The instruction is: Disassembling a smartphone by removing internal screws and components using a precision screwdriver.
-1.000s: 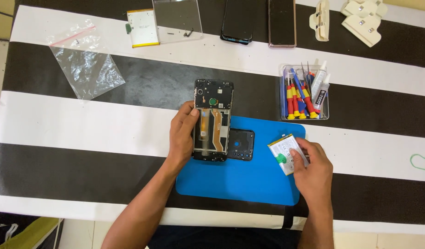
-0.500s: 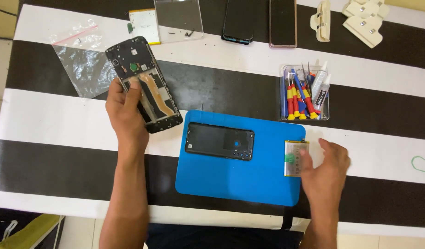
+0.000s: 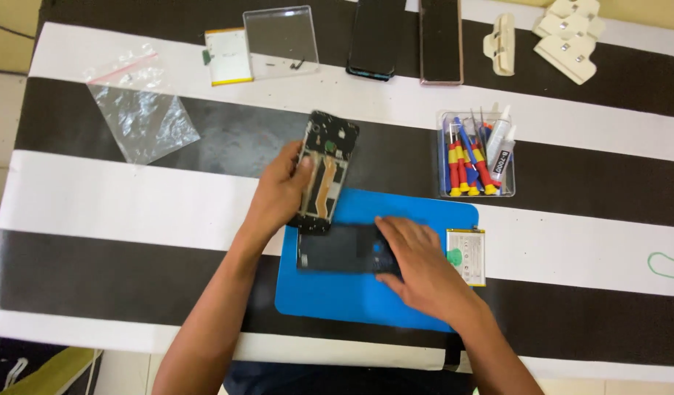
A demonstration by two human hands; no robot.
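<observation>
Left hand (image 3: 282, 192) gripping an opened phone frame (image 3: 324, 172) by its edge, insides up for access, right hand (image 3: 417, 267) flat on the dark back cover (image 3: 337, 249), fingers spread, pinning it to the blue mat (image 3: 359, 300), battery (image 3: 466, 256) just beside.

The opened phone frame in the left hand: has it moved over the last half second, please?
Yes. The opened phone frame, held by the left hand, has come right, from near the plastic bag to the blue mat.

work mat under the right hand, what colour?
Solid blue mat, rounded corners, lying on the black-and-white striped table. Head view shows it best.
</observation>
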